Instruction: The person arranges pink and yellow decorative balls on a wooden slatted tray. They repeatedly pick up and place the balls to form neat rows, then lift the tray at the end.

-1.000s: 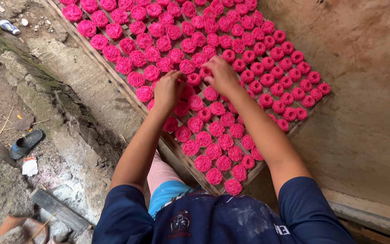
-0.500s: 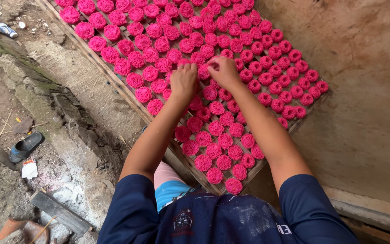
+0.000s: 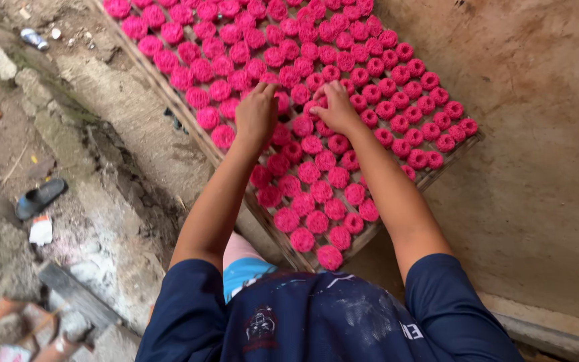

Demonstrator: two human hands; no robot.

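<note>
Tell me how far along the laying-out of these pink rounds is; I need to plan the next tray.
Done: the wooden tray is covered edge to edge with rows of pink rounds, near end included. In hand: the left hand and the right hand both rest on rounds mid-tray, fingers down among them. Left: no bare slot shows, though the tray's far end runs out of view.

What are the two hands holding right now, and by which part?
Cannot be told. Left hand and right hand rest palm-down on the pink discs on the tray; fingertips hidden.
</note>
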